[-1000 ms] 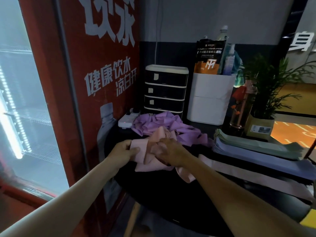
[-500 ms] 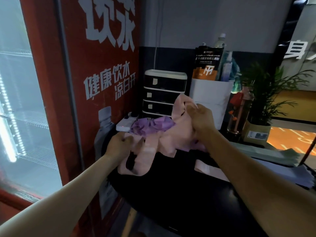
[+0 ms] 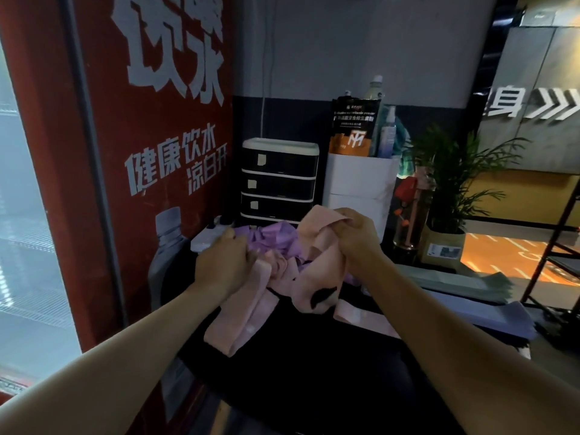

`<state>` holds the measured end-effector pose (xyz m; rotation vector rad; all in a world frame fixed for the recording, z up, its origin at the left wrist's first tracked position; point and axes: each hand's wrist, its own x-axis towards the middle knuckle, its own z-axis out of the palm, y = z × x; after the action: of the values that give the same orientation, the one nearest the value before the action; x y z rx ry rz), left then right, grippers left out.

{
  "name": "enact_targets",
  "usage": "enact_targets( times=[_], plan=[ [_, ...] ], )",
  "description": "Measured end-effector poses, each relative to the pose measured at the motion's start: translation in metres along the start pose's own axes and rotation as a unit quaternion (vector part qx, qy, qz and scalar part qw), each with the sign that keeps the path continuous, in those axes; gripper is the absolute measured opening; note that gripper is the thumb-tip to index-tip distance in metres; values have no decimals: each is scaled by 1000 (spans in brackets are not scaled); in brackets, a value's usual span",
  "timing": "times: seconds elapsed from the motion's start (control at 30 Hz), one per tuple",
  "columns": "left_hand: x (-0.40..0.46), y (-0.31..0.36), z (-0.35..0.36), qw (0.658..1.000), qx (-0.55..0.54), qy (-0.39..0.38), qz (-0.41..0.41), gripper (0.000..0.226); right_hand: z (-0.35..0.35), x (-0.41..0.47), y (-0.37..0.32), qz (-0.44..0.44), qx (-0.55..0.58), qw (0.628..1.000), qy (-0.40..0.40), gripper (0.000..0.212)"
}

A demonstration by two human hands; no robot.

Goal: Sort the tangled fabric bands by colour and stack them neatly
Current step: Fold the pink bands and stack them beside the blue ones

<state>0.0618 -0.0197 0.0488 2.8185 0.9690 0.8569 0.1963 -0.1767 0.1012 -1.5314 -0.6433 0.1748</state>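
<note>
Gripping a bunch of pink bands [image 3: 251,296], the left hand [image 3: 224,266] has its fingers curled tight into the cloth, knuckles toward the camera, low over the near-left part of the black table [image 3: 314,372]. The right hand [image 3: 356,238] is raised a little higher and to the right; its fingers and thumb pinch the top fold of the same pink tangle, so that a wide strip hangs slack from that hand down to the table. Between the two hands the pink cloth is knotted in loops, and its loose ends trail down toward the table's near edge below the left hand.

Behind the pink tangle lies a heap of purple bands [image 3: 276,241], crumpled, touching the pink ones where they cross. One flat pink band [image 3: 361,315] lies on the table under the right forearm, running to the right. Farther right sit flat stacks: a grey-green stack [image 3: 455,282] toward the back and a lavender stack [image 3: 489,318] just in front of it, both well apart from the tangle.

At the back of the table stands a small drawer unit [image 3: 279,180] with dark drawers, and beside it a white box [image 3: 357,180] that holds a black-and-orange pouch [image 3: 353,127] and bottles. A potted plant [image 3: 452,189] stands to the right of the box. A red cooler [image 3: 141,152] with white lettering and a glass door fills the left side.
</note>
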Motion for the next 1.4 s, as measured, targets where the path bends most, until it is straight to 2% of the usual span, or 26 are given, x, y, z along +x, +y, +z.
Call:
enact_targets(
  times=[0.07,0.13,0.2,0.27,0.33,0.43,0.53,0.63,0.7,0.8,0.87,0.97,1.1,1.2,1.3,1.4],
  plan=[
    [-2,9,-4,999,-25,21,25,31,-2,-3,2,-16,-9,1000,-14,18],
    [-4,21,-6,981,-186,-16,41,29,-4,-7,2,-19,-11,1000,-20,17],
    [-10,39,-13,912,-393,-119,20,34,-6,-9,1,-6,20,999,-27,21],
    [-9,50,-15,847,-506,-162,-7,43,-8,-11,-1,5,37,998,-42,21],
    [-5,55,-17,828,-540,-146,-27,40,-11,-15,-5,13,39,997,-63,20],
    [-1,59,-24,812,-573,-114,-14,18,-20,-19,-12,8,7,997,-81,17],
    [2,57,-33,819,-564,-103,15,10,-33,-25,-14,37,33,988,-146,10],
    [5,49,-43,852,-515,-91,21,13,-41,-30,-16,60,19,973,-223,19],
    [4,46,-51,866,-493,-74,33,5,-46,-30,-17,53,28,965,-257,23],
    [4,46,-61,875,-480,-53,45,11,-52,-29,-19,72,82,956,-273,30],
    [6,45,-67,879,-473,-44,45,12,-52,-29,-19,81,87,960,-253,20],
    [7,44,-74,887,-458,-42,48,9,-51,-29,-19,-22,-101,977,-189,14],
    [4,42,-84,889,-452,-42,55,13,-52,-30,-20,-118,-206,971,-41,18],
    [3,41,-89,898,-434,-32,60,15,-54,-33,-23,-134,-264,954,42,15],
    [-1,45,-96,902,-426,-20,65,17,-53,-40,-24,-105,-325,939,42,18],
    [-5,56,-103,903,-422,-18,78,16,-50,-45,-25,-110,-339,932,-64,25]
  ],
)
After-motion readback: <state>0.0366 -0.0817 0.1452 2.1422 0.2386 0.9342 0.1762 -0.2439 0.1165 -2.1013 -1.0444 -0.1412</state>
